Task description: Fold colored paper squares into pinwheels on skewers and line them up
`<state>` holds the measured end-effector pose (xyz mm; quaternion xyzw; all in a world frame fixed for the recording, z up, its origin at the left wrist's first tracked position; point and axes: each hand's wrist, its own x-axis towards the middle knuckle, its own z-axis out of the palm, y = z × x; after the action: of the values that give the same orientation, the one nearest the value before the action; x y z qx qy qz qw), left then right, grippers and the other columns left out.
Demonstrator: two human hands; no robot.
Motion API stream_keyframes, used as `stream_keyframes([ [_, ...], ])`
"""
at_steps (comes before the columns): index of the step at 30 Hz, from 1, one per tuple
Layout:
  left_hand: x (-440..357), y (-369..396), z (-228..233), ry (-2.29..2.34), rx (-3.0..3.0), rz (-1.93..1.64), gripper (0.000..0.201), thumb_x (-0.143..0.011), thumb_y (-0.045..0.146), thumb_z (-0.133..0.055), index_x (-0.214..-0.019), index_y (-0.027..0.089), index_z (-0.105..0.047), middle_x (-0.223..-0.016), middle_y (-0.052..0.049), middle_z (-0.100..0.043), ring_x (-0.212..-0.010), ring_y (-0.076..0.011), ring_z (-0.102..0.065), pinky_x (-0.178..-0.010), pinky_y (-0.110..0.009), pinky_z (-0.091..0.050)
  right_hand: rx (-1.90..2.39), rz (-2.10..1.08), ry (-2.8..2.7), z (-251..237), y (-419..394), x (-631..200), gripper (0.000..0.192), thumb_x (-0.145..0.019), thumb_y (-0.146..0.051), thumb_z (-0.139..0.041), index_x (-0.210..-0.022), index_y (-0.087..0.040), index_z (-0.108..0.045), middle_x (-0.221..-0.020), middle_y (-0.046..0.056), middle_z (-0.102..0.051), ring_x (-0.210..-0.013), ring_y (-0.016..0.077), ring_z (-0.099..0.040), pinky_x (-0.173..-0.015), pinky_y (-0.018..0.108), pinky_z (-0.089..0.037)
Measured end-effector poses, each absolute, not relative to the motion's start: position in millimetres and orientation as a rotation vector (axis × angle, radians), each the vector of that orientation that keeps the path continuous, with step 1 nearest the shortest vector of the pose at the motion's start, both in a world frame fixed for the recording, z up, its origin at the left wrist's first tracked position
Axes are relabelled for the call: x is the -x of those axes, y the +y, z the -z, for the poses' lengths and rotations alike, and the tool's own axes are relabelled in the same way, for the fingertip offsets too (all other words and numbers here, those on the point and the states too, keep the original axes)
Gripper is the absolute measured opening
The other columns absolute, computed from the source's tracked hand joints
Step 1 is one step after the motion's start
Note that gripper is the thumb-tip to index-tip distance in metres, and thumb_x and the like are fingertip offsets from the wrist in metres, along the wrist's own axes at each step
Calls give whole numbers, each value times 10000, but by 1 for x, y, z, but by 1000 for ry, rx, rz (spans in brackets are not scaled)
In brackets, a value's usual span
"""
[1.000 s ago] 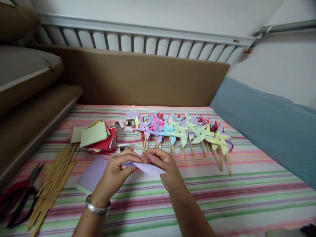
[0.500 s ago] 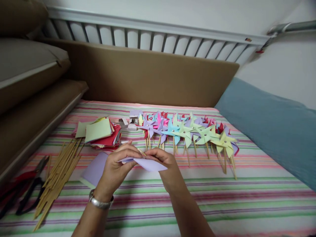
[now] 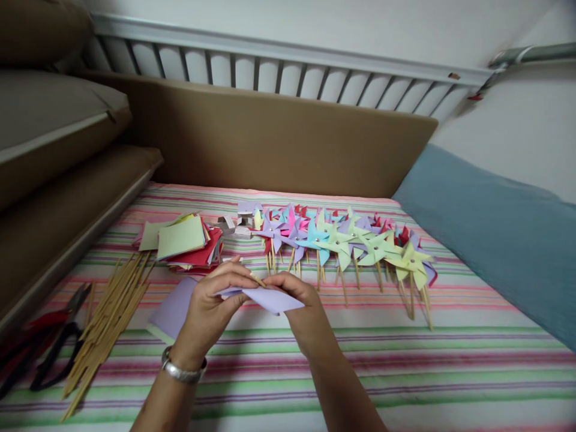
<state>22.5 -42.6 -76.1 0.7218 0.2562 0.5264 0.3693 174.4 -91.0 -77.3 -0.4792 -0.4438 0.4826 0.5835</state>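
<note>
A bed with a striped sheet (image 3: 405,360) in pink, green and purple bands carries everything. Beyond the fingers, at the far edge, a brown padded board (image 3: 270,144) stands against white railings (image 3: 270,63); to the right of the fingers lies a blue cushion (image 3: 495,234), and to their left brown cushions (image 3: 49,132) are stacked.

Just beyond the fingers and running off to their right, a row of finished paper pinwheels (image 3: 342,240) on wooden sticks lies on the sheet, in purple, blue, pink, green and yellow. Beyond and left of the fingers sits a pile of coloured paper squares (image 3: 184,243), green on top, red below. Farther left a bundle of bamboo sticks (image 3: 108,324) lies spread on the sheet, with red-handled pliers (image 3: 45,354) beside it at the picture's edge. Under the left wrist lie lilac paper sheets (image 3: 173,312).

The left hand (image 3: 211,312), a silver bracelet (image 3: 182,371) on its wrist, and the right hand (image 3: 301,312) meet above the sheet. Their fingers are pinched together on a lilac paper piece (image 3: 274,300), held between both hands just above the bed. A thin wooden stick (image 3: 257,279) pokes up where the fingertips meet; which hand grips it I cannot tell.
</note>
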Motion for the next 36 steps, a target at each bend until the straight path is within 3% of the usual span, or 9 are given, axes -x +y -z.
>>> stream_keyframes([
  [17,-21,-45,74,657,-1841,-1363,26,-733,222,-674,-739,224,-699,-768,-29,-709,-776,-179,-639,-1020,-471,-351,1169,-1010,-1180,79,-92,-176,101,-784,-269,-599,-779,-221,-688,-785,17,-638,-737,156,-579,-650,259,-434],
  [36,-20,-44,79,625,-1830,-1330,83,-738,157,-664,-771,225,-696,-798,-11,-711,-792,-163,-650,-1037,-455,-330,1150,-963,-1225,84,-93,-176,96,-815,-257,-594,-818,-238,-688,-803,3,-621,-759,142,-578,-670,249,-419],
])
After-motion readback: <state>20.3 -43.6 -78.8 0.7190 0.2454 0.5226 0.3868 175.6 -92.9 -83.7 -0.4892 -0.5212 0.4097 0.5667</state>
